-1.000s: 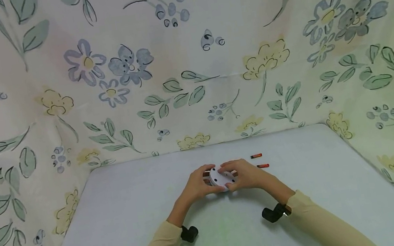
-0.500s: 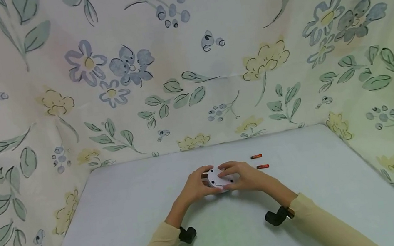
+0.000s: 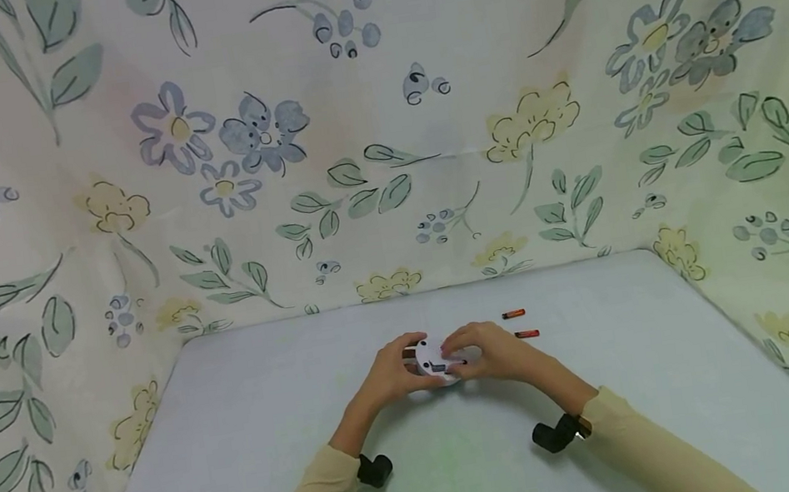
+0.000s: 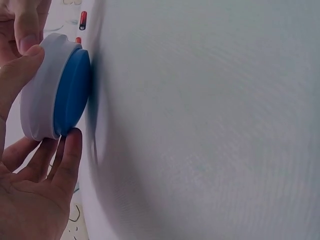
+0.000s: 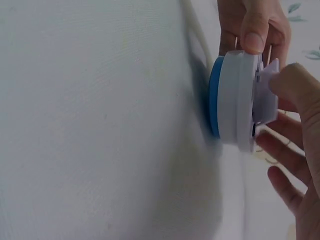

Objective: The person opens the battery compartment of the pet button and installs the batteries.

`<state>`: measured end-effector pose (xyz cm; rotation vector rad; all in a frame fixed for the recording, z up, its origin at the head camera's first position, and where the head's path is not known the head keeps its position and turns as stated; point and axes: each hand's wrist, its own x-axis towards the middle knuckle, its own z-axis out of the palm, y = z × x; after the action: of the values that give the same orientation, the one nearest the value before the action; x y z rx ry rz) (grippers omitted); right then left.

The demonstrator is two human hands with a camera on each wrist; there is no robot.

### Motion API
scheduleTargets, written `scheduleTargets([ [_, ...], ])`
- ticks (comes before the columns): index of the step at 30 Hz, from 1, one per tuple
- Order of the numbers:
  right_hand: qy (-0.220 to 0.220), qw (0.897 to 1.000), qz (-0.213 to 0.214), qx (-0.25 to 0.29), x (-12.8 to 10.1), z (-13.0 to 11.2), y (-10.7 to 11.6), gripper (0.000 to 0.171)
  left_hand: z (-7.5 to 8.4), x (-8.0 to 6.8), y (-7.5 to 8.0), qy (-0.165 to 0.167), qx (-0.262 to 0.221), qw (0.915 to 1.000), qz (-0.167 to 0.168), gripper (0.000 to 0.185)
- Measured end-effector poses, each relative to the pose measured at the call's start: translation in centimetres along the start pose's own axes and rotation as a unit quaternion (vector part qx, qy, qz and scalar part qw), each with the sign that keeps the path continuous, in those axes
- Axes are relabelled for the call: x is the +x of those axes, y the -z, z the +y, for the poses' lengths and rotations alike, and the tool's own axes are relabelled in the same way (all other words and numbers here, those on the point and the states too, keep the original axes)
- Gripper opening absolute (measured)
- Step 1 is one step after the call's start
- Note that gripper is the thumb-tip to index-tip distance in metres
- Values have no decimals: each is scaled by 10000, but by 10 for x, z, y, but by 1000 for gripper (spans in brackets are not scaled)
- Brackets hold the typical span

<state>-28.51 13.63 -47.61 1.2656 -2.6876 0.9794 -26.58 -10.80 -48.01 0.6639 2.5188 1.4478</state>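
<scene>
A round white device (image 3: 428, 352) with a blue face (image 4: 73, 92) is held blue side down, close over the table. My left hand (image 3: 390, 373) grips its rim, thumb on the near side and fingers on the far side. On the upward side, a white battery cover (image 5: 266, 95) stands tilted up from the back. My right hand (image 3: 494, 350) holds that cover between thumb and fingers. Beneath it shows a dark slot (image 3: 439, 368), partly hidden by the fingers. Black feet dot the device's back.
Two red-and-black batteries lie beyond the right hand: a far battery (image 3: 513, 314) and a nearer battery (image 3: 527, 334). A white cloth covers the table (image 3: 277, 431). Floral fabric (image 3: 361, 116) hangs behind and at both sides. Each wrist carries a black camera (image 3: 376, 470).
The right hand has lifted the battery cover from the device's back, and a dark slot has come into view. The left hand keeps its grip, and the device shifted slightly left.
</scene>
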Motion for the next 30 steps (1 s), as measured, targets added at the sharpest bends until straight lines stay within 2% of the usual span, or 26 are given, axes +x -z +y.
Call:
scheduleTargets([
  [5, 38, 9981, 387, 482, -6, 4, 3, 18, -2, 0, 0, -42, -52, 10000, 16, 78],
  [9, -91, 9947, 667, 780, -14, 10, 11, 18, -2, 1, -1, 29, -88, 10000, -8, 79],
  [17, -229, 9928, 965, 678, -46, 28, 31, 17, -2, 0, -1, 132, -85, 9999, 42, 79],
  [25, -518, 9955, 689, 394, -85, 42, 43, 14, -4, 0, -1, 194, -116, 9997, 34, 80],
  [30, -569, 9966, 215, 557, -101, 45, 48, 14, -6, 0, 0, 194, -118, 9997, 0, 80],
])
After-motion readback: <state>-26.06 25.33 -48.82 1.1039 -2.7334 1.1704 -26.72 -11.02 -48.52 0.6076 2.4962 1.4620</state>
